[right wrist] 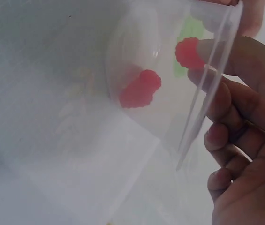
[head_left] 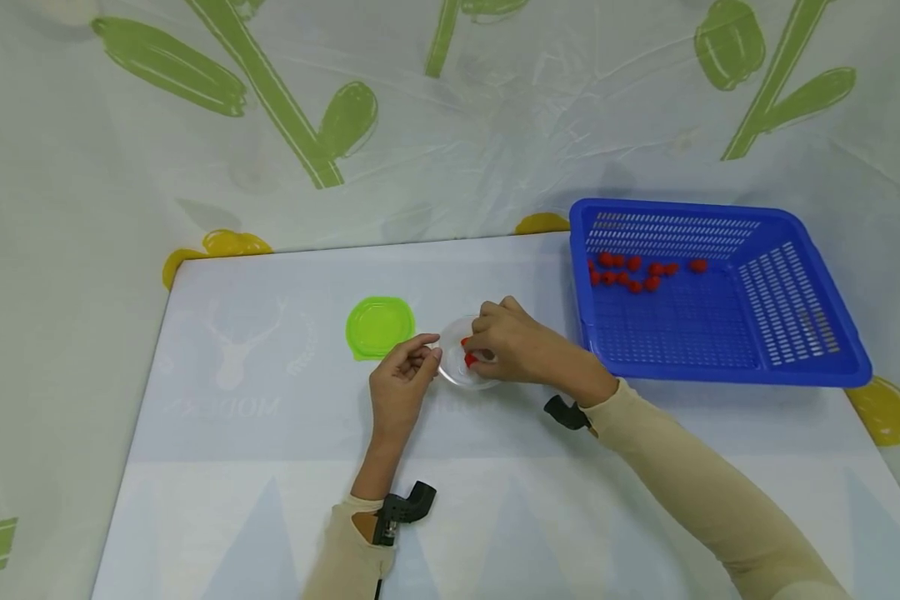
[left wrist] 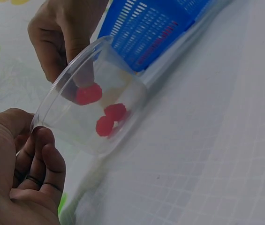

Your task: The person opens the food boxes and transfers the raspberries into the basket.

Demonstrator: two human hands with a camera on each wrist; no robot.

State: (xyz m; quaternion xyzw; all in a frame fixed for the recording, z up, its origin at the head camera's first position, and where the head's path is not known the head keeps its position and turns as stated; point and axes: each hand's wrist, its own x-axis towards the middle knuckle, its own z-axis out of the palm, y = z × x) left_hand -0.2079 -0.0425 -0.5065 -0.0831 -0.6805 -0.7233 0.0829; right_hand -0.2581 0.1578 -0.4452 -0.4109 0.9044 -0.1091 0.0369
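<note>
A clear plastic cup (head_left: 450, 358) stands on the table between the two hands. My left hand (head_left: 399, 392) pinches its rim between thumb and fingers at the left side. My right hand (head_left: 523, 346) reaches over the cup from the right, its thumb and finger inside, pinching a red raspberry (right wrist: 188, 53) above the bottom. Lower in the cup lie two more raspberries (left wrist: 116, 111), touching each other. Behind the left hand, a bright green lid (head_left: 378, 327) lies flat on the table.
A blue slotted basket (head_left: 675, 329) stands at the right, with several raspberries (head_left: 634, 263) scattered along its left and back part. The table has a pale printed cover (head_left: 270, 433). A plastic sheet with green leaf prints (head_left: 510, 133) hangs behind the table.
</note>
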